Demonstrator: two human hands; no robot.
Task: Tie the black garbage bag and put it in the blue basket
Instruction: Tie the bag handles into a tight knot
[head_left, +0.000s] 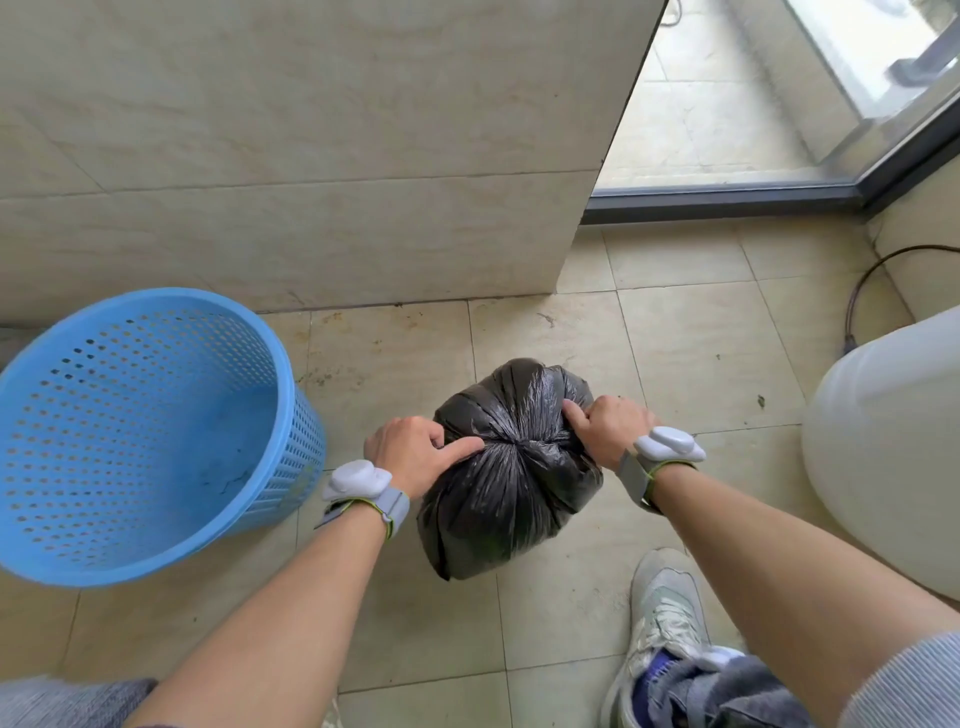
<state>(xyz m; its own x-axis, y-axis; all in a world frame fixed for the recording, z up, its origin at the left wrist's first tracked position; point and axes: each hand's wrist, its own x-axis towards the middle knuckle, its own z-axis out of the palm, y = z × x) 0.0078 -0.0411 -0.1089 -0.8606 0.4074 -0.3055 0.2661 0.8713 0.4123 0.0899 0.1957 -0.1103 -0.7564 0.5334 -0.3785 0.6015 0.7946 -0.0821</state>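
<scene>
A full black garbage bag (498, 509) sits on the tiled floor in the middle of the view, its top gathered into a twisted bunch at the centre. My left hand (410, 452) grips the bag's plastic on the left side of the bunch, thumb pressed toward the knot. My right hand (605, 426) is closed on the plastic on the right side. The blue basket (283, 364), a perforated plastic bin, stands upright and looks empty on the floor to the left of the bag, a short gap away.
A tiled wall block (311, 156) rises right behind the basket and bag. A large white translucent container (883, 452) stands at the right, with a dark cable (862, 291) behind it. My shoe (665, 618) rests on the floor near the bag. A glass door frame (727, 197) lies at the back right.
</scene>
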